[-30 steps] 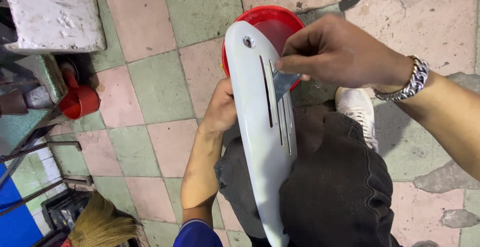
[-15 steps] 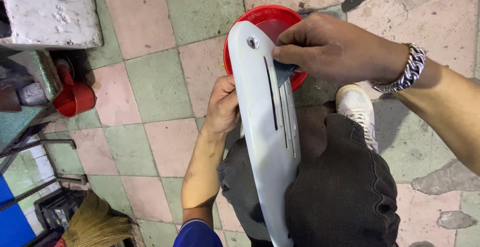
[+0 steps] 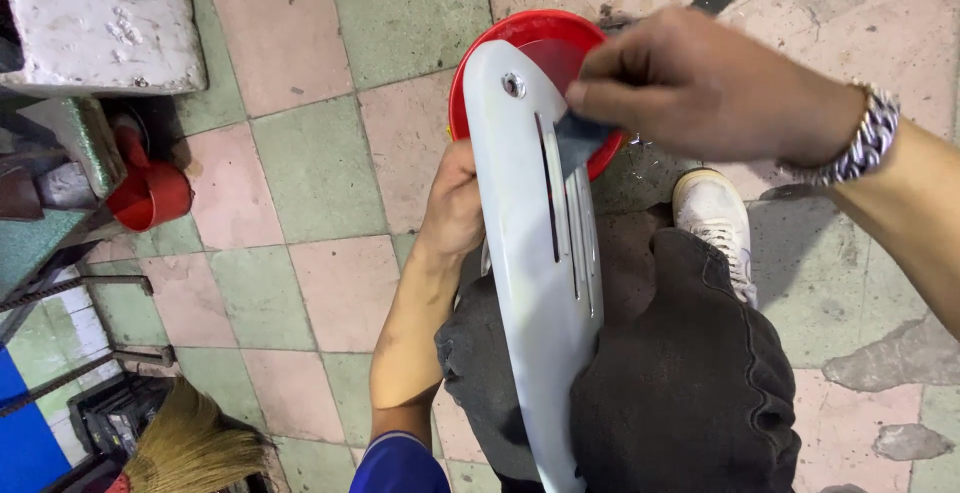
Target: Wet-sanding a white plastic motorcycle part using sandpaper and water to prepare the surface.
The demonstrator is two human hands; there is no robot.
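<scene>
Head view: right hand (image 3: 700, 98) pinches dark pad (image 3: 578, 141) on white panel (image 3: 535, 283); left hand (image 3: 455, 208) grip clasps panel edge; red basin (image 3: 500, 43) beneath.

We count one long white slotted panel (image 3: 540, 283), two red plastic vessels, a basin (image 3: 500, 38) and a scoop (image 3: 150, 193), and one straw broom (image 3: 190, 448).

A red scoop (image 3: 150, 193), straw broom (image 3: 190, 448) and concrete block (image 3: 100, 18) sit leftward.
</scene>
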